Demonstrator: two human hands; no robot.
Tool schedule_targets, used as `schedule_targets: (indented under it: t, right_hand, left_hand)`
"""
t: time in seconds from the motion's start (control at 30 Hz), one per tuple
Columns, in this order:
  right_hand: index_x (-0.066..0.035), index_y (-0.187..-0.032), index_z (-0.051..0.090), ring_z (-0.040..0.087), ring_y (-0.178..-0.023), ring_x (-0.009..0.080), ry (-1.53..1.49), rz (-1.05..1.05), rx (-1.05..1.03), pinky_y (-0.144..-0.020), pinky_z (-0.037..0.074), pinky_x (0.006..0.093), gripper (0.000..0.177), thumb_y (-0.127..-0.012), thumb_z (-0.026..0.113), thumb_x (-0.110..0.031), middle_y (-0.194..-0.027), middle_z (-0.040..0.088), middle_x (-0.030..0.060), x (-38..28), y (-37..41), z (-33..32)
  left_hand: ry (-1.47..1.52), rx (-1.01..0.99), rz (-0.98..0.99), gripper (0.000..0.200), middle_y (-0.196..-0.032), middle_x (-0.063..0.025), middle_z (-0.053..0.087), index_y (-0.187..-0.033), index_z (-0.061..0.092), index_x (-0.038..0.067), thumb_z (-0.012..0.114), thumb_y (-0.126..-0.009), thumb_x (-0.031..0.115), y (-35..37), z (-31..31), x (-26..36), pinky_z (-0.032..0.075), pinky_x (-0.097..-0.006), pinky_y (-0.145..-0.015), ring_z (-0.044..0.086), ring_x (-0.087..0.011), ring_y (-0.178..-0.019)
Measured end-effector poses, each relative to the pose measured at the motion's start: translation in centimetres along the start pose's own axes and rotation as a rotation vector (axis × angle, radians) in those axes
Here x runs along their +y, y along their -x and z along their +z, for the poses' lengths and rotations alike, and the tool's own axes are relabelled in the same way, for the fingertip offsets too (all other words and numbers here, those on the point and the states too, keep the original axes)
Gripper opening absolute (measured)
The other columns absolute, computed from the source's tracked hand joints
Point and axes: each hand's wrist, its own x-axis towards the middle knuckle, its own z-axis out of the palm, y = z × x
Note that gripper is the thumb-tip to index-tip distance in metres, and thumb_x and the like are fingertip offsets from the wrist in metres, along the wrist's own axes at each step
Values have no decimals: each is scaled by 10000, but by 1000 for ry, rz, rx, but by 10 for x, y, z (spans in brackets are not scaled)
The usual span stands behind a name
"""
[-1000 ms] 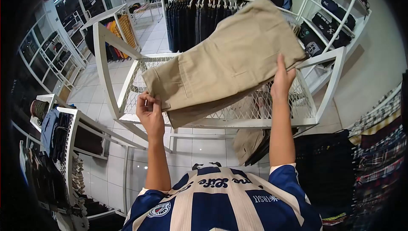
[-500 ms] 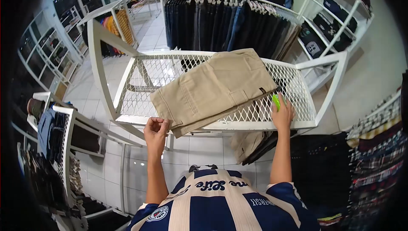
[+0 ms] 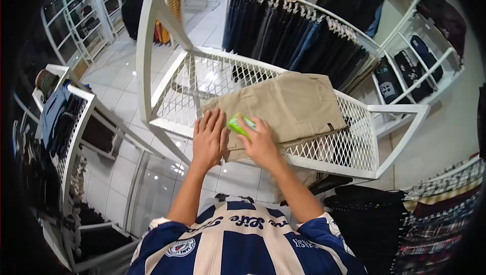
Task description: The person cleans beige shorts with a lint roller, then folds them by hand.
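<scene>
Trousers (image 3: pixel 298 100), beige and folded, lie flat on the white mesh surface (image 3: pixel 357 143), with a small dark label (image 3: pixel 330 126) near the right end. Left hand (image 3: pixel 208 141): palm down, fingers extended, resting on the left end. Right hand (image 3: pixel 260 143): closed around a green object (image 3: pixel 238 127) over the fabric, just beside the left hand; contact with the cloth cannot be confirmed. Dark garments (image 3: pixel 276 37) hang from a rail (image 3: pixel 298 3) behind.

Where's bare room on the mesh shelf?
Biggest patch: mesh shelf between left upright and trousers. Smaller: mesh between trousers and right rim. Crowded: trousers' left end, with left hand palm down and right hand holding a green item close by.
</scene>
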Motion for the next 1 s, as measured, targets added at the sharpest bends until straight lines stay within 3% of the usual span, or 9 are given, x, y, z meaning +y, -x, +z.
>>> schedule_targets:
  t: [0.1, 0.2, 0.27, 0.43, 0.5, 0.63, 0.77, 0.87, 1.0]
  right_hand:
    - [-79, -1281, 658, 617, -1057, 430, 219, 360, -126, -916, 495, 486, 451, -860, 730, -221, -1152, 635, 254, 81, 12, -51]
    - [-63, -1214, 682, 645, -953, 426, 492, 495, 199, -838, 507, 497, 379, -866, 700, -214, -1005, 661, 255, 204, 39, -108]
    - [-60, -1229, 664, 648, -981, 412, 674, 923, 128, -844, 508, 479, 401, -852, 708, -190, -1040, 672, 238, 219, 38, -145]
    - [-53, -1275, 615, 605, -1135, 400, 186, 463, 306, -963, 488, 463, 465, -856, 721, -225, -1220, 628, 222, 105, -6, -85]
    - [-72, -1316, 607, 584, -1187, 384, -23, 367, 25, -1018, 469, 437, 496, -868, 745, -235, -1272, 594, 219, 21, -17, -44]
    - [-110, -1241, 676, 586, -1184, 370, 268, 169, -24, -979, 492, 442, 415, -842, 739, -205, -1270, 607, 198, 56, -7, -32]
    - [-93, -1264, 652, 657, -994, 433, 616, 943, 70, -885, 534, 477, 443, -833, 728, -160, -1074, 686, 241, 228, 18, -118]
    - [-84, -1276, 645, 667, -959, 438, 538, 826, 413, -864, 543, 480, 436, -854, 715, -170, -1080, 680, 252, 218, 7, -120]
    - [-101, -1331, 605, 599, -1151, 388, -74, 383, 67, -961, 501, 422, 474, -896, 716, -254, -1280, 596, 197, 30, -54, -32]
  left_hand:
    - [7, -10, -11, 506, -1537, -122, 440, -1489, 442, 85, 439, -1038, 313, 1, -5, 3, 253, -534, -1175, 363, -337, -1438]
    - [45, -3, -17, 492, -1536, -115, 443, -1486, 448, 93, 426, -1042, 305, 0, -6, 5, 235, -538, -1180, 363, -338, -1437]
    - [63, -11, -15, 492, -1535, -112, 442, -1479, 459, 98, 434, -1034, 307, 1, -8, 4, 222, -549, -1182, 362, -330, -1439]
    - [101, 26, 6, 508, -1472, -124, 485, -1404, 527, 78, 540, -951, 306, -5, -11, 1, 275, -530, -1136, 404, -329, -1387]
    - [190, -48, -37, 494, -1382, -129, 521, -1322, 562, 90, 582, -882, 313, -17, -25, 4, 279, -519, -1108, 445, -333, -1308]
    - [98, 41, 14, 483, -1341, -119, 522, -1262, 583, 75, 585, -843, 315, -16, -16, 1, 239, -544, -1103, 455, -318, -1270]
    - [151, 13, 4, 495, -1339, -125, 520, -1259, 589, 83, 583, -824, 319, -18, -18, 1, 234, -563, -1102, 453, -314, -1270]
    - [152, 22, 12, 460, -1326, -145, 519, -1209, 599, 71, 578, -814, 305, -28, -20, -3, 250, -555, -1095, 452, -336, -1251]
    - [157, -67, -28, 376, -1399, -191, 481, -1144, 598, 28, 572, -881, 295, -31, -18, 2, 190, -591, -1147, 370, -387, -1369]
